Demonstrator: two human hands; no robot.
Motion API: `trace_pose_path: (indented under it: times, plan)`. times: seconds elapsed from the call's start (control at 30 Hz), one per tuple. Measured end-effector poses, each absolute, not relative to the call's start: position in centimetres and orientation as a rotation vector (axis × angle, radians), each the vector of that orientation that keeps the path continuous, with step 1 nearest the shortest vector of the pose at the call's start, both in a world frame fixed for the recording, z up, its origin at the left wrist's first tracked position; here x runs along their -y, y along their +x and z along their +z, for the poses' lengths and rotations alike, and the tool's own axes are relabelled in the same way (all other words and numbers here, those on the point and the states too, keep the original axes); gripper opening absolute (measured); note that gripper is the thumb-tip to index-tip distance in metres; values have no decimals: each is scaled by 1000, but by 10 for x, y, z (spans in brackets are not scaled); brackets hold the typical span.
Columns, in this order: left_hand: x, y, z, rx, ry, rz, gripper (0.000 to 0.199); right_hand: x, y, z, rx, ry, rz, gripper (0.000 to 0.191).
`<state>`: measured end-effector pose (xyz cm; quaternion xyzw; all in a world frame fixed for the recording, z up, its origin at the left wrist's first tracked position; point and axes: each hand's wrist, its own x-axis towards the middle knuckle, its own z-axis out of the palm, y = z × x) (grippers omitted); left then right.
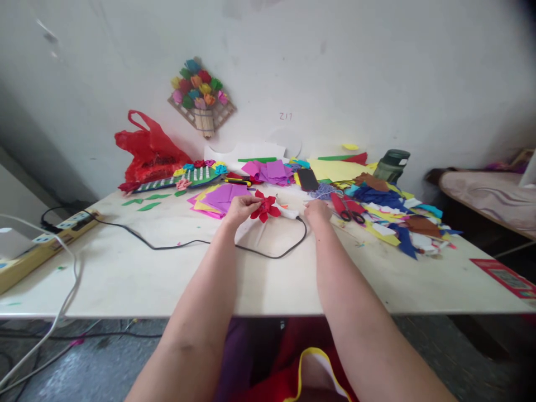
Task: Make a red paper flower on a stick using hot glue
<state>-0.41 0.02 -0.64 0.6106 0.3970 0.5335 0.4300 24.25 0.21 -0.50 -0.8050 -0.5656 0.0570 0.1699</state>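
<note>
The left hand (238,210) is pinching a red paper flower (265,207) at the centre of the frame, above the pale table (125,268). The right hand (317,211) is gripping a white glue gun (288,212), its nozzle pointing at the flower and its black cord (268,254) looping below. The flower is looking mostly folded; gluing seems to be underway. Loose coloured paper scraps (393,215) and red scissors (347,207) are lying at centre right.

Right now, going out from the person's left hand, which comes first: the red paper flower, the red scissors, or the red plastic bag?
From the left hand:
1. Red paper flower, held in its fingers.
2. Red scissors, right of the other hand.
3. Red plastic bag, far back-left by the wall.
</note>
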Motion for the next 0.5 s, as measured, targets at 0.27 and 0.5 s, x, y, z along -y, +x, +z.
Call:
trace_pose_path:
  times: [0.27, 0.5]
  plan:
    - [-10, -6, -12, -1084, 1516, 1458, 22, 8, 209, 13, 1876, -2008, 18, 46]
    - [-20, -9, -17, -1206, 1397, 1552, 23, 12, 176, 5, 2122, -2043, 92, 59]
